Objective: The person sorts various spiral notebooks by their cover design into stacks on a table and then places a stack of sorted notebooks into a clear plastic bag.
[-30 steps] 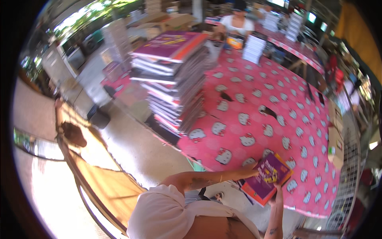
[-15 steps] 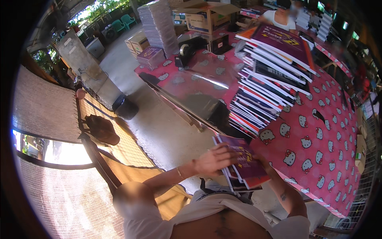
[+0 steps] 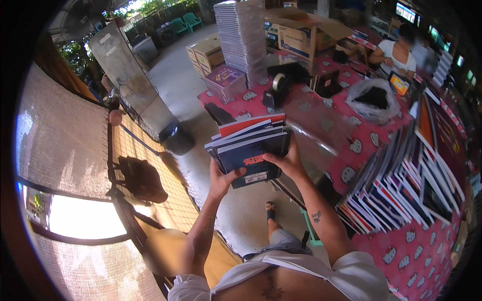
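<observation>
Gripping a bundle of notebooks (image 3: pixel 247 153) with fingers of left hand (image 3: pixel 221 179) and right hand (image 3: pixel 289 163) closed around opposite edges (showing a dark front cover), holding it left of the tall notebook stack (image 3: pixel 396 188), near the pink table (image 3: pixel 409 246)

A tape dispenser (image 3: pixel 274 94) is standing on a pink cloth (image 3: pixel 371 251). Behind it an open carton (image 3: pixel 297 41) is sitting, right of it a bag (image 3: pixel 374 115) is lying, left of it a bin (image 3: pixel 176 140) is standing, far beyond it chairs (image 3: pixel 192 21) are showing.
</observation>
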Demonstrator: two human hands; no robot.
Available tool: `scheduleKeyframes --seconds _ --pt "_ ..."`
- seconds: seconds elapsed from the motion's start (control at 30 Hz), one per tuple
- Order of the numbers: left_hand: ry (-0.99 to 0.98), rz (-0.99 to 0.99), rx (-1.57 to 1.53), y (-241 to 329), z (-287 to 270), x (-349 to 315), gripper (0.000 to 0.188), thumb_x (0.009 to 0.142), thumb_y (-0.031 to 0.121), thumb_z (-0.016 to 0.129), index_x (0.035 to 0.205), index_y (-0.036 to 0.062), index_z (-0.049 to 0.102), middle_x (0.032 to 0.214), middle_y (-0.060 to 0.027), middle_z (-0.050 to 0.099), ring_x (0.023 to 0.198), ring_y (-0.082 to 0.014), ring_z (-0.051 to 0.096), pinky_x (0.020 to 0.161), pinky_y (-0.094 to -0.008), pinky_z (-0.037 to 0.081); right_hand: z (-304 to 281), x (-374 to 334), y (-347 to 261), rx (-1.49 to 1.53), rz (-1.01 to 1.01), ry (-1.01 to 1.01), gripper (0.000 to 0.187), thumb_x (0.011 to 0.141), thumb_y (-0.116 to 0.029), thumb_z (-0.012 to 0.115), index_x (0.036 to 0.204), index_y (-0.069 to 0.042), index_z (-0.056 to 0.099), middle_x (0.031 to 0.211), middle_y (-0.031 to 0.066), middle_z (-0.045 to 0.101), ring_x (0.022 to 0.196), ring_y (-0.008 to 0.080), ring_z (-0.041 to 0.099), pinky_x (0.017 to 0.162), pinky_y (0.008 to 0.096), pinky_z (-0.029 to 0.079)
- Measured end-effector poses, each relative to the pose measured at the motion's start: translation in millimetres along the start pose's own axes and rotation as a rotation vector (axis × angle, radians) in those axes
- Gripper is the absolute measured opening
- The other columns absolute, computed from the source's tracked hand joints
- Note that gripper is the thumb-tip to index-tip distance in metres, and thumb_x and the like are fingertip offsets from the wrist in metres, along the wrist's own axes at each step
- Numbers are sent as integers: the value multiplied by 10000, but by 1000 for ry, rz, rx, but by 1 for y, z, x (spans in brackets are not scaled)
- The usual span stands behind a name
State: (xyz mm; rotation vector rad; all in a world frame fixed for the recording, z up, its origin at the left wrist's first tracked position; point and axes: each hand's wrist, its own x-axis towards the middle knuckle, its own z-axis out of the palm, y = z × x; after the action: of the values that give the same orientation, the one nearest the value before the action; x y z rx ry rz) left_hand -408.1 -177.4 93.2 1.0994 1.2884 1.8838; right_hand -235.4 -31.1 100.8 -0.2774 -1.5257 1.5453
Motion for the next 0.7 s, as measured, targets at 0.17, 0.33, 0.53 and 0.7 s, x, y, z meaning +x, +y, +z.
scheduleKeyframes --seconds 0.17,0.33,0.53,0.7 --pt "-61 10 203 2 -35 152 540 699 -3 806 1189 -10 580 1108 -78 671 996 -171 630 930 -317 484 -6 145 60 8 -185 22 868 655 -228 919 1325 -30 405 1197 87 568 1125 198 556 977 352 450" --pt "-110 18 96 -43 -63 244 660 714 -30 787 1301 8 488 1202 -74 614 1090 -176 586 938 -319 480 -17 228 128 -8 -73 -26 972 638 -278 930 1387 -21 366 1270 110 521 1205 216 506 1024 369 410" --pt "-157 -242 -12 -161 -105 279 916 717 -69 762 1451 53 227 1280 -116 538 1156 -222 561 953 -358 508 -28 238 220 -151 6 46 1007 661 -295 915 1421 -28 311 1308 114 499 1251 228 477 1055 378 378" --pt "-306 -269 -28 -151 -116 309 992 696 -7 832 1443 28 180 1306 -130 508 1202 -262 528 1012 -382 456 -8 235 208 -50 124 142 1021 666 -265 909 1443 -36 288 1303 118 513 1238 229 486 1060 388 378"
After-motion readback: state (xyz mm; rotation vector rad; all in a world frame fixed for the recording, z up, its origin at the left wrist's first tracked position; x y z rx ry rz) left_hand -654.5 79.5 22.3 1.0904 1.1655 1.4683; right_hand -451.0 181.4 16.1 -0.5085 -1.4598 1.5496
